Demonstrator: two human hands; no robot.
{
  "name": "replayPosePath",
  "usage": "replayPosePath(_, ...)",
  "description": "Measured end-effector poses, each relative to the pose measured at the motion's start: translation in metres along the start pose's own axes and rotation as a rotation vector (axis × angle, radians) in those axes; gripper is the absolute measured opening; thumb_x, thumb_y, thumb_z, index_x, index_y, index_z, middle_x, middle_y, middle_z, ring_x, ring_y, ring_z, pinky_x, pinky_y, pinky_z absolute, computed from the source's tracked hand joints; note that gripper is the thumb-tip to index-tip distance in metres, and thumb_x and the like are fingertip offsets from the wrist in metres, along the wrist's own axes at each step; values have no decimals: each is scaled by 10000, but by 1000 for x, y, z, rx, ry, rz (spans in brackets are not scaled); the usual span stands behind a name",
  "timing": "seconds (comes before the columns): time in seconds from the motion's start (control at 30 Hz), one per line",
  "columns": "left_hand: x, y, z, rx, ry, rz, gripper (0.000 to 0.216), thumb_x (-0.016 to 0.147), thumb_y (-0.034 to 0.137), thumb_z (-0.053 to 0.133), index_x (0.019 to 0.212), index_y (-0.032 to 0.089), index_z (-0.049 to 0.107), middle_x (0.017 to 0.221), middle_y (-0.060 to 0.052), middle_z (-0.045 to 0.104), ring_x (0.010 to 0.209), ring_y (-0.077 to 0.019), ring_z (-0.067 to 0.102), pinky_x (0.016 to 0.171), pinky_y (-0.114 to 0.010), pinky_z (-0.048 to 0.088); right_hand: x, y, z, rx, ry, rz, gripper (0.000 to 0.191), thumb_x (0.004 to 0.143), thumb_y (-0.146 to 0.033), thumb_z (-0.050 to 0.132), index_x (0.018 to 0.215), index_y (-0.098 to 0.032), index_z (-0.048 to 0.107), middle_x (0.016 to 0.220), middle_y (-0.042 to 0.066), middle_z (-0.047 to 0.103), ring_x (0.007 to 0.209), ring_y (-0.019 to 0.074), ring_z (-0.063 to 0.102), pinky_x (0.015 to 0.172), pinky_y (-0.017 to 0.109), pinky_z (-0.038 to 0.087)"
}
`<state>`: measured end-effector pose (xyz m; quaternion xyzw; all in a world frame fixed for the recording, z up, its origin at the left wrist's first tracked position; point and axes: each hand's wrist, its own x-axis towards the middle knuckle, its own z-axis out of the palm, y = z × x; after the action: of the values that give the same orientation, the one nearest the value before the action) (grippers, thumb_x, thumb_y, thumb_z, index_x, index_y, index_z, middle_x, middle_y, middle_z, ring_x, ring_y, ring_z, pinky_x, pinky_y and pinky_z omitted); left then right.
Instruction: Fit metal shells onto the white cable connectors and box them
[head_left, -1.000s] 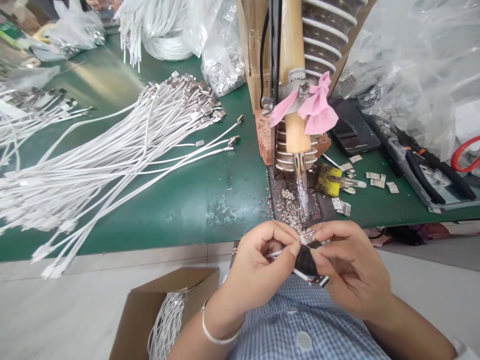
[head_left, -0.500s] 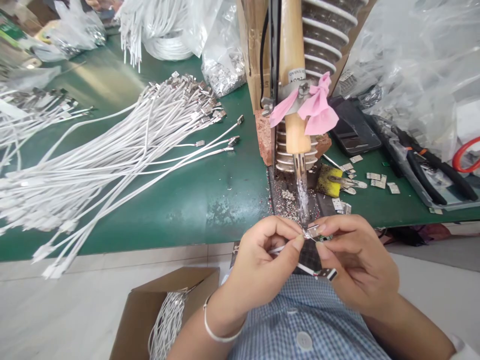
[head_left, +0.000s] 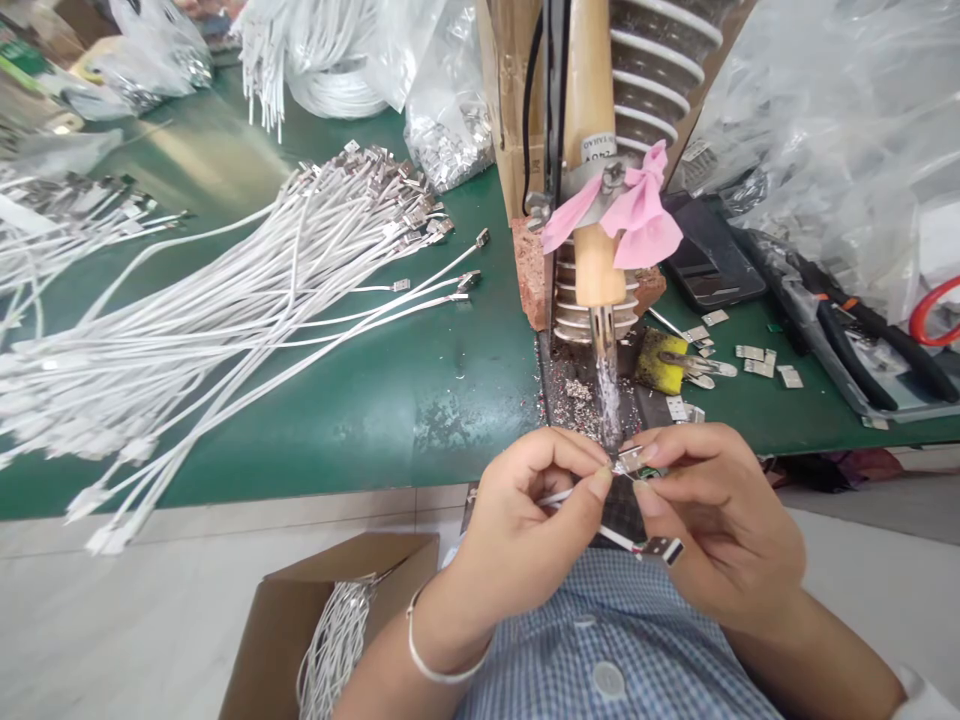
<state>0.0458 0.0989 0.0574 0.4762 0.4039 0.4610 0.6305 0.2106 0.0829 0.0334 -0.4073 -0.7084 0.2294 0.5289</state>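
A soldering iron (head_left: 595,240) with a wooden handle is clamped upright, its tip pointing down at my fingertips. My left hand (head_left: 536,505) is closed in a pinch on a white cable (head_left: 555,497), whose end meets the tip. Between my right hand's (head_left: 727,520) thumb and fingers is a small metal USB connector (head_left: 631,459), touching or nearly touching the cable end. A thin wire also shows near my right thumb. Just below, a second USB plug (head_left: 661,549) on a white cable hangs beside my right hand; what supports it is hidden.
Many white USB cables (head_left: 225,290) lie piled on the green table (head_left: 360,440) at left. A yellow sponge (head_left: 660,360), loose connectors (head_left: 759,364), a phone (head_left: 712,255) and black-handled pliers (head_left: 855,350) are at right. A cardboard box (head_left: 270,620) of cables stands below.
My hands stay at the iron's tip with almost the same grip. The connector and the lower plug have shifted very slightly to the right.
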Motion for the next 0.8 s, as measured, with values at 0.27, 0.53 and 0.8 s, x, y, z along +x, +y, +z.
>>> replayPosePath(0.27, -2, 1, 0, 23, 9, 8, 131, 844, 49, 620, 778, 163, 624, 852, -12, 665, 678, -63, 615, 586, -128, 508, -1, -1, 1, -27, 6, 46, 280, 788, -26, 565, 950, -253, 580, 980, 45, 568, 923, 222, 615, 781, 392, 564)
replayPosePath(0.53, -1, 2, 2, 29, 17, 10, 138, 841, 46, 614, 769, 162, 618, 844, -19, 672, 661, -68, 603, 559, -134, 490, -2, -3, 2, -31, 32, 69, 281, 791, -27, 567, 944, -261, 592, 963, 44, 568, 906, 225, 615, 784, 403, 560)
replayPosePath(0.8, -3, -1, -1, 47, 20, -31, 127, 837, 55, 612, 753, 149, 613, 824, -26, 664, 647, -72, 600, 560, -149, 492, -4, -2, 4, 14, -15, 46, 293, 772, -4, 564, 951, -236, 583, 978, 47, 557, 911, 216, 620, 775, 382, 563)
